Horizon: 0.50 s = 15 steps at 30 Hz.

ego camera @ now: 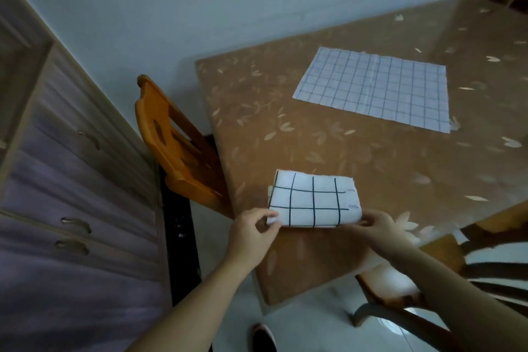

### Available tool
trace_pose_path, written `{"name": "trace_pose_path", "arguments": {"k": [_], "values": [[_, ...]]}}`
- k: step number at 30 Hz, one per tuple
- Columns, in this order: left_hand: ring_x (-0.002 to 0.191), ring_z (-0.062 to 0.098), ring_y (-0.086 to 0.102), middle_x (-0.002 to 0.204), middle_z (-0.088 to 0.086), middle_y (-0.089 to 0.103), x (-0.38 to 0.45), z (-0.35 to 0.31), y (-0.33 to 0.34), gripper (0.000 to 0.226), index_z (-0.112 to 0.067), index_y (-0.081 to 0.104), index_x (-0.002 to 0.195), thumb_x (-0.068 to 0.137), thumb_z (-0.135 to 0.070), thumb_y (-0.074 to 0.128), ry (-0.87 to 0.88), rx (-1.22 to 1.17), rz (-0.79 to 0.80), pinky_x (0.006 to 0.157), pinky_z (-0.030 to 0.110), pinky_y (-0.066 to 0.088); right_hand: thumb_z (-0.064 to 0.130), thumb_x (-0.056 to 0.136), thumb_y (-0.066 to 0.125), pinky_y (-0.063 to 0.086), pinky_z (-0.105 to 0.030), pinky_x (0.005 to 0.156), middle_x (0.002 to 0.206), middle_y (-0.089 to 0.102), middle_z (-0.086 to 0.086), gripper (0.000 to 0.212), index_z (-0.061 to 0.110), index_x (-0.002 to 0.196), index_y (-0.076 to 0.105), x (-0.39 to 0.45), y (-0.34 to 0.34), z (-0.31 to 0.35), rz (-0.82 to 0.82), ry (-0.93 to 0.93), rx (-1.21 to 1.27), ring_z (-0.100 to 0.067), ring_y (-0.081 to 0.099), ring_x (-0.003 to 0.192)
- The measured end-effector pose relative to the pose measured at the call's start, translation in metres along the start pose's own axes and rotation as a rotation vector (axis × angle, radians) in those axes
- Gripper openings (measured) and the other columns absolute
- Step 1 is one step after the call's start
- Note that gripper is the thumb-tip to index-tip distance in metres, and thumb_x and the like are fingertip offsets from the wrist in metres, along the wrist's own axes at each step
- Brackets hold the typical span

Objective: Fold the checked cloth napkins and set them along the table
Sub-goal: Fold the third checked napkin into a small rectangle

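Two checked napkins lie on the worktop point(357, 157). One napkin point(313, 199) is folded into a thick, small rectangle near the near edge, its long axis running left to right between the two hands, its short sides facing them. Bold dark grid lines cross its white top; layered edges show along its far side and at its left end.

At the folded napkin's left near corner, the left hand point(251, 233) pinches the cloth, thumb and curled fingers point(273, 220) closed on that corner. At the right near corner, the right hand point(380, 226) meets the cloth with its fingers point(364, 221) bent at the edge; they touch it, but whether they pinch the layers or only press against them cannot be told.

Well beyond both hands, farther across the worktop and off to the right, the flat napkin point(374, 88) lies spread open in a single layer, a wide rectangle with finer grid lines and a crease down its middle, its long axis also roughly left to right, slightly skewed.

Left of the left hand, an orange chair point(174, 140) stands tucked against the worktop's side.
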<state>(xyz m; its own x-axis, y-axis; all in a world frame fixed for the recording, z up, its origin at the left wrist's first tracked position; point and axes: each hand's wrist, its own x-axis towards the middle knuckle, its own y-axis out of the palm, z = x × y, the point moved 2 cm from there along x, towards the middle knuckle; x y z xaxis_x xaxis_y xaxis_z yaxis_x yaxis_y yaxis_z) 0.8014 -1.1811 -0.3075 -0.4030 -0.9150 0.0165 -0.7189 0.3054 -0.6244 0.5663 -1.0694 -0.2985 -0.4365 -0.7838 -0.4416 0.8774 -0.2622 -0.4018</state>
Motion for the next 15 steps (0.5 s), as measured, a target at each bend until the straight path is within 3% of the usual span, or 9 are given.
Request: {"name": "trace_pose_path", "arguments": {"k": [3, 8, 12, 15], "values": [[0.085, 0.003, 0.062, 0.085, -0.019, 0.065, -0.009, 0.022, 0.014, 0.007, -0.028, 0.071, 0.093, 0.086, -0.025, 0.071, -0.209, -0.069, 0.157, 0.069, 0.008, 0.044, 0.042, 0.084, 0.069, 0.047, -0.023, 0.058, 0.070, 0.068, -0.001, 0.024, 0.018, 0.085, 0.071, -0.002, 0.010, -0.022, 0.011, 0.149, -0.050, -0.014, 0.063, 0.065], [0.074, 0.006, 0.060, 0.080, -0.009, 0.063, -0.010, 0.028, 0.020, 0.012, -0.030, 0.059, 0.097, 0.088, -0.028, 0.068, -0.333, -0.018, 0.199, 0.057, 0.014, 0.040, 0.030, 0.089, 0.065, 0.039, -0.017, 0.043, 0.056, 0.061, 0.001, 0.020, 0.014, 0.076, 0.065, 0.003, 0.019, -0.026, -0.065, 0.127, -0.217, -0.008, 0.055, 0.044], [0.071, 0.006, 0.059, 0.079, -0.010, 0.061, -0.011, 0.027, 0.020, 0.018, -0.031, 0.054, 0.107, 0.091, -0.031, 0.064, -0.251, 0.158, 0.206, 0.057, 0.017, 0.043, 0.028, 0.090, 0.062, 0.039, -0.018, 0.039, 0.056, 0.062, 0.000, 0.024, 0.013, 0.071, 0.065, 0.007, 0.024, -0.024, -0.079, 0.111, -0.274, -0.008, 0.055, 0.041], [0.093, 0.012, 0.057, 0.100, -0.009, 0.061, -0.008, 0.030, 0.023, 0.028, -0.033, 0.050, 0.121, 0.094, -0.035, 0.056, 0.015, 0.498, 0.215, 0.075, 0.025, 0.048, 0.026, 0.087, 0.063, 0.034, -0.022, 0.041, 0.048, 0.050, 0.003, 0.032, 0.012, 0.059, 0.055, 0.012, 0.026, -0.028, -0.135, 0.090, -0.304, -0.010, 0.046, 0.040]]}}
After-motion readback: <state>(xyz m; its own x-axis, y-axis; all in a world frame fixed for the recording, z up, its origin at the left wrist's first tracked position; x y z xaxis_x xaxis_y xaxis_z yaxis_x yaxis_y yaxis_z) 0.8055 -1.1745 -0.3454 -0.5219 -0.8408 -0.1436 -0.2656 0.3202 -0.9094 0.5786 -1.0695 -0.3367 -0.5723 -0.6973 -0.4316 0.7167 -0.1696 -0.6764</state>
